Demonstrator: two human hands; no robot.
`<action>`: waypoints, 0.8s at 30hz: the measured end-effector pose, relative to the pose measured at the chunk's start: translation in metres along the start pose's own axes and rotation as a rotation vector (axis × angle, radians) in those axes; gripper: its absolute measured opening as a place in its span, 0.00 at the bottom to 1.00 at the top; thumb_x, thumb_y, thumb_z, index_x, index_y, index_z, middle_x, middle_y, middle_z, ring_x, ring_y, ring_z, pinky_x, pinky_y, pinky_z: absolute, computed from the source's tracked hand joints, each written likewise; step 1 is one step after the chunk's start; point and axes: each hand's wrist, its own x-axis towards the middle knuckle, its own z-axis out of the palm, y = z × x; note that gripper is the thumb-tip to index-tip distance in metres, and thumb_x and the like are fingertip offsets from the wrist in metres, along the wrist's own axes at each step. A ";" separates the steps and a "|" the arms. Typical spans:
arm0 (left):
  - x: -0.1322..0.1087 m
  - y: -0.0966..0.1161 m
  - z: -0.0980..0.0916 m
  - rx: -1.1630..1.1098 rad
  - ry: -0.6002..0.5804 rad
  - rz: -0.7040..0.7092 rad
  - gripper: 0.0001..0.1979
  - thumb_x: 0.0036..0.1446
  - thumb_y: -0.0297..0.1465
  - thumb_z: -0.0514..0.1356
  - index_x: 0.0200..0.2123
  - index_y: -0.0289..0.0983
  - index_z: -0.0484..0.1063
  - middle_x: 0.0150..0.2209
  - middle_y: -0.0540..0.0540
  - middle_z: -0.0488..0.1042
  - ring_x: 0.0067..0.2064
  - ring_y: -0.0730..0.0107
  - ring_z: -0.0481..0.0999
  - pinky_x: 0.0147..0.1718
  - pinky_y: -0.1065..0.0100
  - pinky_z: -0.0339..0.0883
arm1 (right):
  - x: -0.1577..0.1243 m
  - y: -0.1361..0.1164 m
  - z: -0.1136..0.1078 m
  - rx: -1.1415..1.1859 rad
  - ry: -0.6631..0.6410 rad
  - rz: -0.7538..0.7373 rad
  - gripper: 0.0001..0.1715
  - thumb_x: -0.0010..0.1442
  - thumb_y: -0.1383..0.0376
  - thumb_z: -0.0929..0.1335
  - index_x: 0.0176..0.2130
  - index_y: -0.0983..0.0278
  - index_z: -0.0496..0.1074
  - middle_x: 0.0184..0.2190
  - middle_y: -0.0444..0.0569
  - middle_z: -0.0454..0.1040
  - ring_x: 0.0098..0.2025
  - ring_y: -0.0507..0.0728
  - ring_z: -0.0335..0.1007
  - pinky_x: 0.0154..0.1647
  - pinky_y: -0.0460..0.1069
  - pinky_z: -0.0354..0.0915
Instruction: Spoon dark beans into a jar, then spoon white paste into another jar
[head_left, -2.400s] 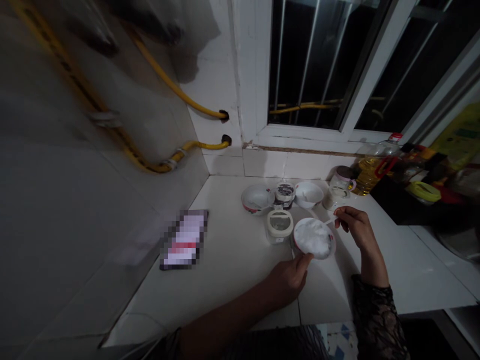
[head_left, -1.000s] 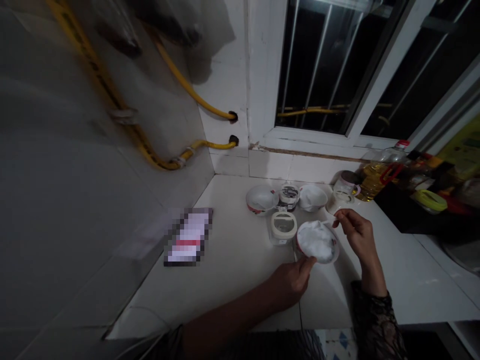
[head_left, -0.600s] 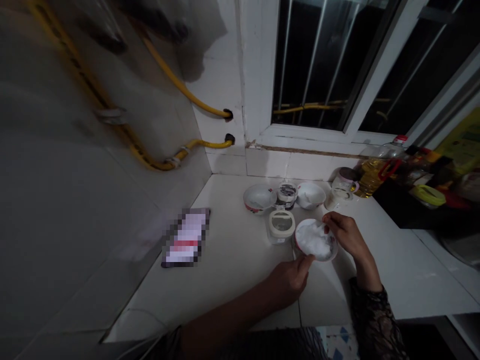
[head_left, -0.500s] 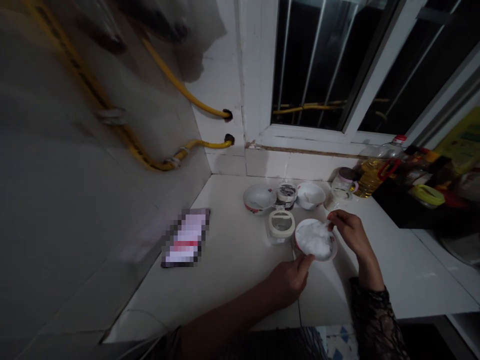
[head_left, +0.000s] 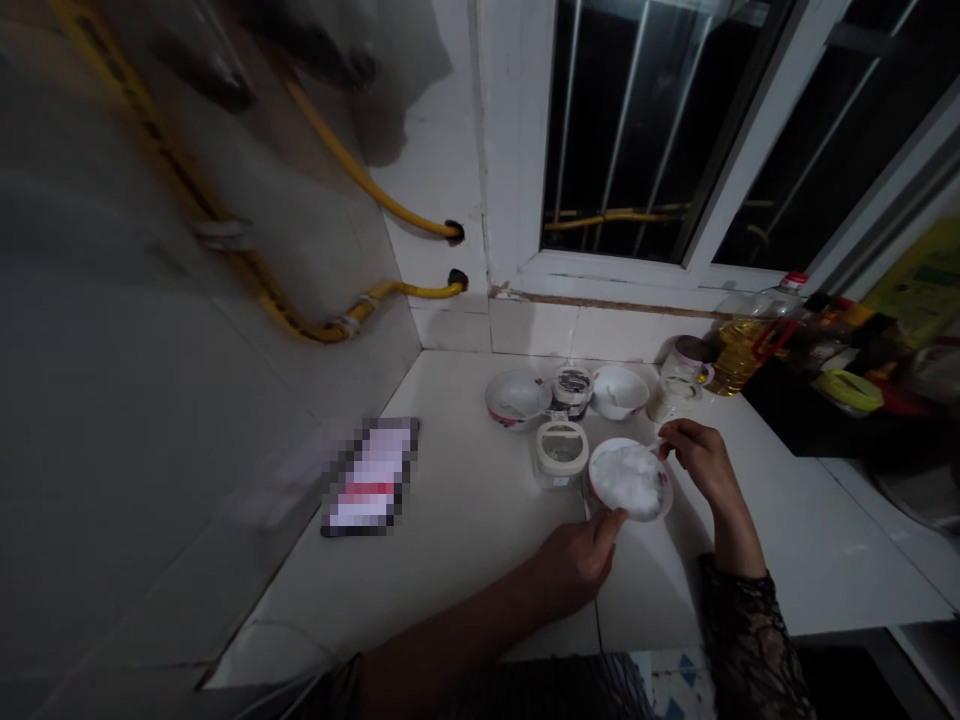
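The left hand (head_left: 577, 560) sits just below the centre of the frame, its forearm running in from the bottom edge. Its grip is closed on the near rim of the bowl of white powder (head_left: 630, 482), thumb and fingertips pinching the edge. That bowl stands on the white desk (head_left: 465, 540), a little right of centre, and is heaped with the powder.

The right hand (head_left: 701, 460) comes in from the lower right in a dark lace sleeve (head_left: 750, 640) and hangs at the bowl's far right rim. Its fingers are pinched together around the handle of a small white spoon (head_left: 662, 437), whose tip points toward the powder. Whether the tip touches it is too small to tell.

Just left of the bowl, nearly touching, stands a round lidded tub (head_left: 560, 450). Behind them, toward the window (head_left: 637, 120), runs a row of things: a pale bowl (head_left: 516, 397), a dark jar (head_left: 572, 388), a second white bowl (head_left: 619, 390) and a cup (head_left: 681, 378). Further to the right there is an oil bottle (head_left: 742, 340) with a red cap. A flat blurred-out object (head_left: 369, 478) lies on the desk at centre left, well apart from the bowls. Yellow hoses (head_left: 375, 190) run along the tiled wall in the upper left of the frame.
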 end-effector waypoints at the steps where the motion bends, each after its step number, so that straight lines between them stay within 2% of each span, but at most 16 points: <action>1: 0.000 0.000 -0.001 -0.004 0.001 0.005 0.23 0.63 0.22 0.44 0.61 0.30 0.51 0.45 0.34 0.75 0.40 0.62 0.80 0.36 0.63 0.78 | 0.000 0.000 0.000 0.030 0.006 0.013 0.18 0.46 0.51 0.69 0.25 0.63 0.72 0.15 0.46 0.72 0.17 0.50 0.54 0.19 0.47 0.49; 6: 0.001 0.001 -0.002 0.006 0.011 0.022 0.22 0.63 0.22 0.44 0.60 0.28 0.51 0.44 0.34 0.75 0.39 0.61 0.80 0.33 0.64 0.77 | 0.002 0.000 -0.003 0.164 0.001 0.071 0.18 0.43 0.51 0.70 0.24 0.64 0.71 0.14 0.45 0.70 0.15 0.49 0.50 0.17 0.47 0.46; 12: 0.001 0.001 -0.001 0.004 0.042 0.036 0.20 0.63 0.21 0.44 0.58 0.26 0.53 0.43 0.33 0.76 0.38 0.59 0.80 0.32 0.63 0.77 | 0.004 0.007 -0.001 0.056 0.021 0.007 0.20 0.45 0.49 0.70 0.24 0.64 0.72 0.15 0.47 0.71 0.17 0.50 0.54 0.19 0.47 0.47; 16: 0.001 0.001 0.000 0.003 0.036 0.023 0.22 0.62 0.21 0.45 0.60 0.28 0.52 0.44 0.35 0.76 0.40 0.61 0.80 0.34 0.63 0.77 | 0.005 0.009 0.001 0.081 0.021 0.020 0.20 0.45 0.49 0.70 0.25 0.64 0.72 0.15 0.47 0.72 0.18 0.50 0.55 0.19 0.47 0.47; 24: 0.000 0.000 0.000 0.020 0.001 0.014 0.22 0.63 0.21 0.45 0.60 0.29 0.51 0.44 0.35 0.75 0.40 0.61 0.80 0.34 0.64 0.77 | 0.005 0.000 -0.001 0.346 0.011 0.144 0.14 0.37 0.57 0.72 0.22 0.64 0.72 0.13 0.45 0.70 0.14 0.47 0.47 0.16 0.46 0.40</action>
